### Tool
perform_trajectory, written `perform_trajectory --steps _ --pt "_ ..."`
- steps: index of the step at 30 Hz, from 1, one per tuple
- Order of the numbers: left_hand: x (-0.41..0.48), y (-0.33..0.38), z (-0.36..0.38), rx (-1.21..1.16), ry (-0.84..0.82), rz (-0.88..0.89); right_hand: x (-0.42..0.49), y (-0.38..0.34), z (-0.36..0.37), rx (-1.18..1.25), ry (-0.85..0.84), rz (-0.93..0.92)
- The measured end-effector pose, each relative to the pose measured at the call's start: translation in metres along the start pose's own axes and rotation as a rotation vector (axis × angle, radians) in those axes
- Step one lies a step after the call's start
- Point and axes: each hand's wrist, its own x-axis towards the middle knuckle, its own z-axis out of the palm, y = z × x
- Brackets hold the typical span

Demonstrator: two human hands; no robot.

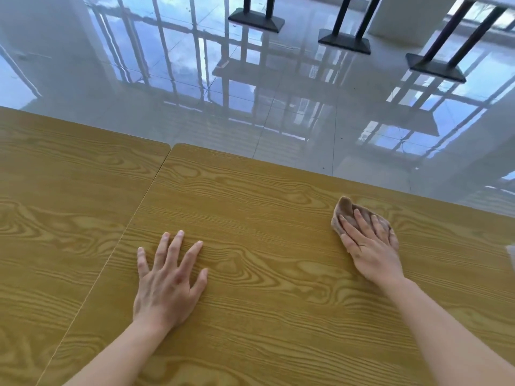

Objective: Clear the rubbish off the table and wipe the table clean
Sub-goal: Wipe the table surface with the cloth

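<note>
A wood-grain table (264,196) fills the lower part of the head view. My right hand (370,246) presses flat on a crumpled brown cloth (345,208) near the table's far right edge, its fingers spread over the cloth. My left hand (170,280) lies palm down on the bare tabletop at the centre, fingers apart and holding nothing. No rubbish shows on the visible tabletop.
A second wood-grain table (69,176) butts against the left side, with a thin seam between them. Beyond the far edge lies a glossy tiled floor (278,87) with black table bases (256,20) at the top. A pale object (510,256) peeks in at the right border.
</note>
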Motion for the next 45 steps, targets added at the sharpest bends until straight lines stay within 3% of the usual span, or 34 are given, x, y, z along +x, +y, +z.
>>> perform_trajectory --steps 4,8,13,17,20,22,24,29,34,45 --pt "0.0 0.0 0.002 0.01 -0.001 0.011 -0.033 -0.024 0.015 -0.005 0.029 0.076" --pt "-0.001 0.001 0.003 0.0 -0.004 0.023 -0.075 -0.066 0.025 0.04 0.058 -0.018" --pt "0.002 -0.001 -0.002 -0.086 -0.081 -0.017 -0.116 -0.134 0.04 0.114 0.049 -0.212" --pt "-0.016 0.007 -0.024 -0.411 -0.075 -0.023 -0.146 -0.178 0.047 0.17 0.04 -0.458" --pt "-0.054 0.011 -0.035 -0.539 -0.032 0.06 -0.159 -0.182 0.035 0.26 -0.076 -0.626" --pt "-0.075 0.013 -0.03 -0.474 0.002 0.157 -0.163 -0.17 0.029 0.326 0.014 -0.632" --pt "-0.083 0.018 -0.024 -0.378 0.018 0.244 -0.163 -0.154 0.025 0.366 0.158 -0.521" --pt "-0.077 0.043 -0.007 -0.113 -0.002 0.344 -0.16 -0.143 0.033 0.253 0.109 -0.458" --pt "-0.07 0.035 0.004 -0.016 -0.024 0.286 -0.158 -0.172 0.048 0.232 0.111 -0.433" --pt "-0.059 -0.055 -0.017 0.099 -0.026 0.176 -0.139 -0.272 0.041 0.133 0.091 -0.554"
